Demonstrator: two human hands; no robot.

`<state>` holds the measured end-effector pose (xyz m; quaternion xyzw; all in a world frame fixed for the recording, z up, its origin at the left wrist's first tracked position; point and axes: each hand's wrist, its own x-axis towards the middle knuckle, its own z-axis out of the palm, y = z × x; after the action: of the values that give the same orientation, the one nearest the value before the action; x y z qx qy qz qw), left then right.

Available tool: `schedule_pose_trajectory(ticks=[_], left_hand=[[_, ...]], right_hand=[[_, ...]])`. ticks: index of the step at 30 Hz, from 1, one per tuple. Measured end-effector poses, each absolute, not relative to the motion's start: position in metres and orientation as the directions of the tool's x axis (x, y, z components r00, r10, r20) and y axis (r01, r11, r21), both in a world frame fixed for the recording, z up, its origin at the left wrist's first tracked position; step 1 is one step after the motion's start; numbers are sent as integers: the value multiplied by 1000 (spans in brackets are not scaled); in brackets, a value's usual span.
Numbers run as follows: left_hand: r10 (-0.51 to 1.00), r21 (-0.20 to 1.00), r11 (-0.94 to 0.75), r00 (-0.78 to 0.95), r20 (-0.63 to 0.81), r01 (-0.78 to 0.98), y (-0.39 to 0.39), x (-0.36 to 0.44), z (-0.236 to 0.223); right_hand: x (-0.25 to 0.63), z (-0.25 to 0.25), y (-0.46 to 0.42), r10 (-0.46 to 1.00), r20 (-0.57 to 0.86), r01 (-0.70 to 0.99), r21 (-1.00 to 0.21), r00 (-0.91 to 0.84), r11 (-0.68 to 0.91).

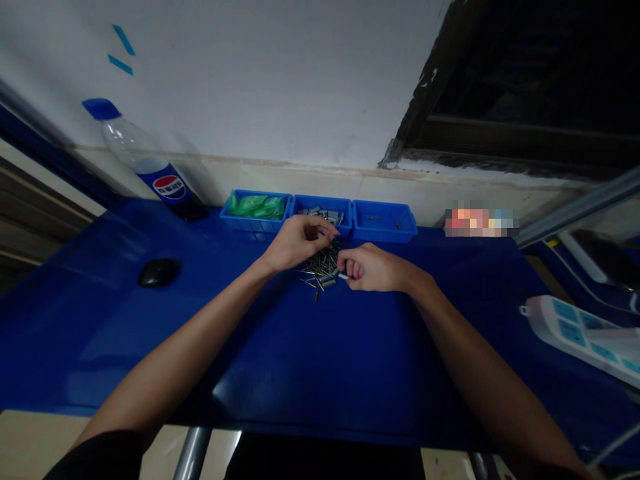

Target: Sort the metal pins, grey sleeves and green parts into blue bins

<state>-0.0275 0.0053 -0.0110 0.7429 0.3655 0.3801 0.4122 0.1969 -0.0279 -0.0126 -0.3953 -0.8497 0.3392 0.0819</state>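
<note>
A pile of thin metal pins point(316, 271), mixed with several small grey cylinders point(327, 283), lies on the blue table. Over the pile's far left side is my left hand point(303, 241), its thumb and fingers pinched together; anything between the tips is too small to make out. My right hand point(377, 268) is closed at the pile's right edge, and a small pale cylinder point(344, 276) sticks out from its curled fingers. Just behind the hands, the middle blue bin point(345, 207) contains more grey cylinders, and its front is partly hidden by my left hand.
The left bin point(227, 223) holds green plastic; the right bin point(385, 233) has a few small pieces. A Pepsi bottle point(167, 183) and a black mouse point(159, 273) stand left. At right are a power strip point(565, 327) and a blurred-out item point(482, 220). A wall point(280, 87) rises behind.
</note>
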Motion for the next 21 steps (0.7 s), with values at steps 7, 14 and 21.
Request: schedule_pose_trajectory(ticks=[7,14,21], left_hand=[[858,889,-386,450,248,247,6,-28,-14],[855,891,-388,452,253,236,6,-29,-11],[854,892,-389,454,255,231,8,-32,-13]], right_hand=[[196,-19,-26,750,-135,657,-599,-647,459],[200,-8,-27,735,-116,616,-639,-668,460],[207,5,-24,816,-53,487,-823,-575,291]])
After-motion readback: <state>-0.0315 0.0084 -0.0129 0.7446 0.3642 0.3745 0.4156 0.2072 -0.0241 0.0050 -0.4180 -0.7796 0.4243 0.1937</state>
